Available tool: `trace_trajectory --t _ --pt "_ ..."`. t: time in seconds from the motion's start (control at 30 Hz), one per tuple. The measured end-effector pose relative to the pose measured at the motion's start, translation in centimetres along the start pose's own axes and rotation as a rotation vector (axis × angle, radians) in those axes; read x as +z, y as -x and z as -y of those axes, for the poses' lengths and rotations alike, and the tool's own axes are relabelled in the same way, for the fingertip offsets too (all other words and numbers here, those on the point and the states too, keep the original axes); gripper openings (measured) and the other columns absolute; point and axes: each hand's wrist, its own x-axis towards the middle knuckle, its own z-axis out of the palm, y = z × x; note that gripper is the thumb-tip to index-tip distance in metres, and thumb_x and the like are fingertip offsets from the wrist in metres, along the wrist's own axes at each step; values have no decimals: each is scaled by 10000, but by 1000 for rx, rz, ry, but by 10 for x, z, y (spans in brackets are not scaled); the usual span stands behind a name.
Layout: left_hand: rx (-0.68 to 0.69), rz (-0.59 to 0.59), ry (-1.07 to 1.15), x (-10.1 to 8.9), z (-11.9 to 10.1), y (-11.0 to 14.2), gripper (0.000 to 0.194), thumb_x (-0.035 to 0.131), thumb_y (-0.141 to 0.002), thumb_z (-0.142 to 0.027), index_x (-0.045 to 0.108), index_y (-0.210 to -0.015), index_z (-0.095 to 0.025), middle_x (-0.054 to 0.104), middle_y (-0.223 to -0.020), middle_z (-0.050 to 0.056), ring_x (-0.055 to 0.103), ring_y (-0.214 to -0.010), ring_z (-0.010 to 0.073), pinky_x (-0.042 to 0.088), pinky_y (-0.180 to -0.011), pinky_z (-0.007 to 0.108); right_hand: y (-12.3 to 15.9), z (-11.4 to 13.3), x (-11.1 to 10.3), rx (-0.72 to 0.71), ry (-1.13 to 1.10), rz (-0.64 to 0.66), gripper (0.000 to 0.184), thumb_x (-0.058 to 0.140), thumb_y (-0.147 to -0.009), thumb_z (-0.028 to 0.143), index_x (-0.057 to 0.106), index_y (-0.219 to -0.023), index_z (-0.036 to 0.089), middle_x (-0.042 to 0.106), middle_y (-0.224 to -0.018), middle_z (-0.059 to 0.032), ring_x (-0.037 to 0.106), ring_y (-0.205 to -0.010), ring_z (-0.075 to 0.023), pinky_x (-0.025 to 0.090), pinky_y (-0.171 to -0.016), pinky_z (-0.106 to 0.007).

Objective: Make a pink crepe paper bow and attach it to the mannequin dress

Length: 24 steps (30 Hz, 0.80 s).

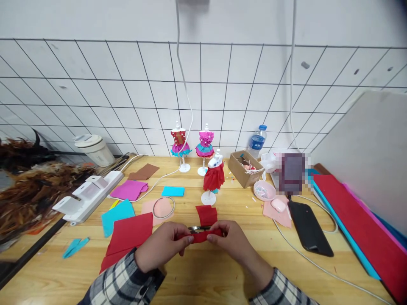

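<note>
Between both hands, just above the table's middle, is a folded strip of red crepe paper (pixel 200 238). My left hand (pixel 167 243) pinches its left end between thumb and fingers. The right end is pinched in my right hand (pixel 232 240). Right behind the strip lies a pair of scissors (pixel 196 228), partly hidden. Farther back is a small red paper piece (pixel 208 215). A mini dress form (pixel 213 176) in a red paper skirt stands beyond it on a white base. Two more dressed forms, one red and pink (pixel 179 137) and one pink and blue (pixel 206 142), stand behind.
Coloured paper sheets, red (pixel 130 233), blue (pixel 117 216) and magenta (pixel 130 190), lie left by a white power strip (pixel 90 197). A metal ring (pixel 163 207) sits mid-left. To the right are a cardboard box (pixel 244 169), a pink dish (pixel 264 190), a bottle (pixel 257 142) and a black phone (pixel 310 226).
</note>
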Motion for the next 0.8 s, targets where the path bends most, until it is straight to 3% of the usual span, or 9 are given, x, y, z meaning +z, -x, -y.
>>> trace_trajectory --t 0.27,0.47,0.57,0.63,0.67,0.73,0.8 --pt "28 -91 -120 -16 2 -4 335 529 -835 -440 711 -782 -164 713 -718 25 593 -694 160 408 -656 239 -8 -2 -7 7 42 -37 245 676 -689 403 661 -678 160 547 -585 24 450 -564 -111 340 -551 -233" --pt "13 -118 -188 -20 2 -5 346 501 -860 -428 718 -798 -166 715 -691 24 605 -667 163 409 -626 244 -9 3 -12 -19 175 -56 241 611 -736 376 656 -656 153 592 -618 -19 512 -597 -152 406 -591 -277" --pt "85 -176 -311 -18 -8 -1 325 476 -891 -397 730 -852 -198 726 -748 27 614 -694 165 410 -637 251 5 20 -18 -113 299 -81 271 666 -722 335 727 -920 160 682 -913 -86 588 -884 -242 453 -833 -369" --pt "183 -214 -432 -16 -19 4 294 485 -900 -363 738 -857 -221 736 -786 37 618 -741 181 413 -691 276 15 36 -19 -308 492 -120 644 704 -725 345 549 -1330 190 561 -1317 -121 466 -1219 -294 338 -1056 -433" --pt "241 -226 -484 -15 -26 6 274 495 -900 -345 740 -853 -231 738 -793 41 618 -763 191 412 -729 293 19 44 -18 -392 558 -96 728 704 -743 369 461 -1409 201 493 -1404 -121 399 -1299 -297 282 -1106 -444" --pt "349 -233 -540 -14 -39 10 240 512 -898 -311 740 -860 -247 738 -795 44 621 -786 203 405 -798 325 21 59 -13 -516 632 35 746 701 -770 415 421 -1437 229 495 -1418 -108 403 -1315 -284 242 -1139 -444" --pt "418 -226 -556 -16 -52 13 215 519 -892 -276 732 -877 -256 735 -794 45 624 -773 200 393 -847 349 16 70 -6 -560 632 106 581 692 -797 422 546 -1332 248 643 -1235 -89 552 -1159 -259 256 -1133 -447"
